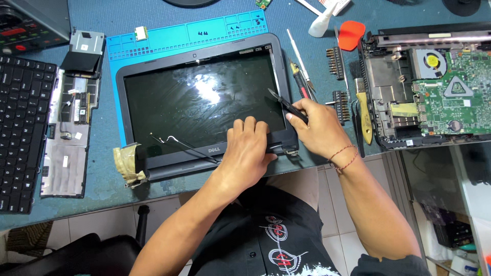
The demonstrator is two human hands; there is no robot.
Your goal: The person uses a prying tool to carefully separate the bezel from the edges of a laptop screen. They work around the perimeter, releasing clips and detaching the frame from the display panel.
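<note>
1. Both hands rest at the near right corner of a detached laptop screen panel (pixel 204 105). The left hand (pixel 248 148) lies flat, fingers spread narrowly and pressing down on the lower bezel; it grips nothing. The right hand (pixel 319 128) is closed around a black pry tool (pixel 287 105), whose tip points up and to the left onto the glass near the right edge.
2. Blue-grey work table (pixel 102 189): it carries everything, and its near edge runs just under the wrists.
3. Screen panel: it lies face up, dark and glossy, its long axis running left to right across the table. It sits straight ahead of the person, mostly to the left of both hands. The right hand is nearer the right bezel; the left hand is nearer the bottom bezel and hinge.
4. Opened laptop base (pixel 429 84): well to the right of the right hand, it shows a green circuit board and a fan.
5. Blue work mat (pixel 169 38): it lies under the panel and shows beyond its far edge.
6. Black keyboard (pixel 20 133): at the far left, with a grey keyboard frame (pixel 66 148) beside it.
7. Small items: a loose black cable (pixel 179 143) lies across the lower glass, left of the left hand. A screwdriver (pixel 302 82) and racks of driver bits (pixel 340 105) lie just beyond the right hand. An orange pick (pixel 351 35) sits farther off.
</note>
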